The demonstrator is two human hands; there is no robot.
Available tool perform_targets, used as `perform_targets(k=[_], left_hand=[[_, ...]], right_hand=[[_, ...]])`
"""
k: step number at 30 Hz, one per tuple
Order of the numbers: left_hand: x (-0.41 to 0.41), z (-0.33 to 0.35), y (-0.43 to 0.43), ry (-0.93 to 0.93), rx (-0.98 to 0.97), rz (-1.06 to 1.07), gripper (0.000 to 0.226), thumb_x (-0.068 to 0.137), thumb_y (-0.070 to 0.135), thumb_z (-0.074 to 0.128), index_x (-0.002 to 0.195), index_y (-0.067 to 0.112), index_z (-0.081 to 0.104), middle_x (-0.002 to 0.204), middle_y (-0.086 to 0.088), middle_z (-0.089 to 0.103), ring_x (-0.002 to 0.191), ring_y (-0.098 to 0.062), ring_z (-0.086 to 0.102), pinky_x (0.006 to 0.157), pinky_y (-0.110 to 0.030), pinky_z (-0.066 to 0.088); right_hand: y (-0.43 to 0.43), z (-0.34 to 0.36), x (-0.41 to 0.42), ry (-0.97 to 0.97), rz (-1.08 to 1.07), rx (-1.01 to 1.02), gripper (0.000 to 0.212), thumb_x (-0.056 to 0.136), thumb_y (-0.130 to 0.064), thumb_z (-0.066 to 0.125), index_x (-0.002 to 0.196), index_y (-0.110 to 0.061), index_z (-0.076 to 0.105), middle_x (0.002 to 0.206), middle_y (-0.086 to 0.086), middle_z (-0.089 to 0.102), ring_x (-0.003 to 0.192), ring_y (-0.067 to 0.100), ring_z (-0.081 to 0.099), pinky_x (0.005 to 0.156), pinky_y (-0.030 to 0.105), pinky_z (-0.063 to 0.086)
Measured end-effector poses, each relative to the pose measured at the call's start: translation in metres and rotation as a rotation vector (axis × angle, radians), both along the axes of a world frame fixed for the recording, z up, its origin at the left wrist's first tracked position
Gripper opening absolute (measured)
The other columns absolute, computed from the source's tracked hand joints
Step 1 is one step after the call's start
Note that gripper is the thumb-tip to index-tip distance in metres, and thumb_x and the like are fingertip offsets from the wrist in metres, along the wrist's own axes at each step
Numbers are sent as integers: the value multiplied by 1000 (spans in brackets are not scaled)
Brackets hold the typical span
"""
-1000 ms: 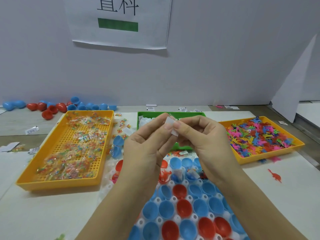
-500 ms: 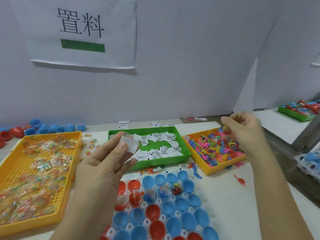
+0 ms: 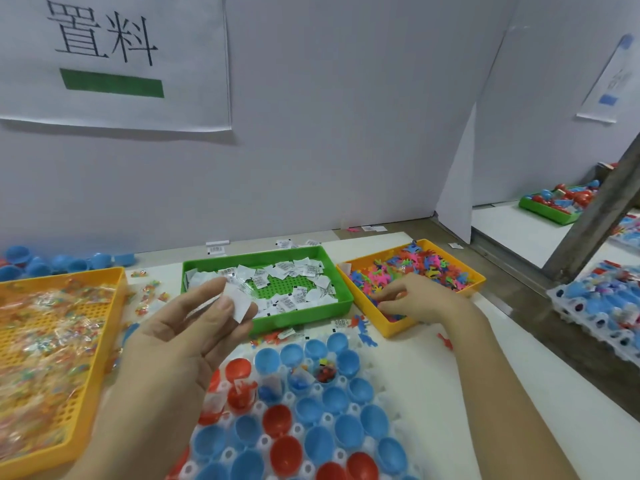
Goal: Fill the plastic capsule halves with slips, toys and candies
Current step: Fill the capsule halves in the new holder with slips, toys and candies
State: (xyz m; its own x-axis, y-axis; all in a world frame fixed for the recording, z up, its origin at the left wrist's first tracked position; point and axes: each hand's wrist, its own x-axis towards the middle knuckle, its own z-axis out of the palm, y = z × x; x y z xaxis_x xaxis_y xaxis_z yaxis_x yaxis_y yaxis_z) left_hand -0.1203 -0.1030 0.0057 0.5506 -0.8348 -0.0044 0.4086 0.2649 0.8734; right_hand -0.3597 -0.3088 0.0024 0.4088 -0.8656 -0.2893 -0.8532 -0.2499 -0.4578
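I'd say we're early: only a few halves (image 3: 334, 398) in the 12 o'clock rows hold anything, the rest sit empty, while the left hand (image 3: 187, 337) pinches a slip (image 3: 239, 301) and the right hand (image 3: 415, 299) digs among toys (image 3: 426, 268) at 2 o'clock, grip unclear
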Motion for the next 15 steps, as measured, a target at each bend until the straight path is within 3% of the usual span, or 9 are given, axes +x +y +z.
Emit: perform_targets(k=[5, 10, 13, 15], left_hand=[[-3, 2, 0, 22, 20, 65, 29, 64, 6, 70, 93, 10, 68, 81, -15, 76, 77, -28, 76, 57, -22, 58], [-3, 6, 1, -43, 32, 54, 15, 64, 9, 70, 73, 16, 80, 83, -10, 77, 77, -25, 76, 59, -21, 58], [-3, 8, 3, -51, 31, 78, 15, 65, 11, 71, 75, 18, 80, 86, -10, 77, 80, -26, 76, 60, -22, 59], [-3, 12, 5, -41, 26, 84, 13, 66, 13, 72, 76, 17, 80, 87, -10, 77, 79, -27, 76, 57, -23, 59]], right_hand=[[-2, -1, -7, -9, 50, -13, 32, 85, -21, 69, 113, -36, 68, 97, -23, 63, 81, -1, 57, 52, 8, 37], [-7, -6, -6, -139, -8, -166, 7, 87, -27, 68, 87, -32, 72, 80, -17, 65, 77, 2, 61, 60, 16, 42], [-11, -8, -4, -168, -56, -273, 14, 93, -29, 61, 101, -27, 72, 90, -16, 63, 80, -1, 55, 67, 19, 40], [-12, -7, -3, -179, -104, -376, 17, 94, -28, 58, 104, -25, 71, 94, -11, 63, 80, -2, 53, 62, 18, 39]])
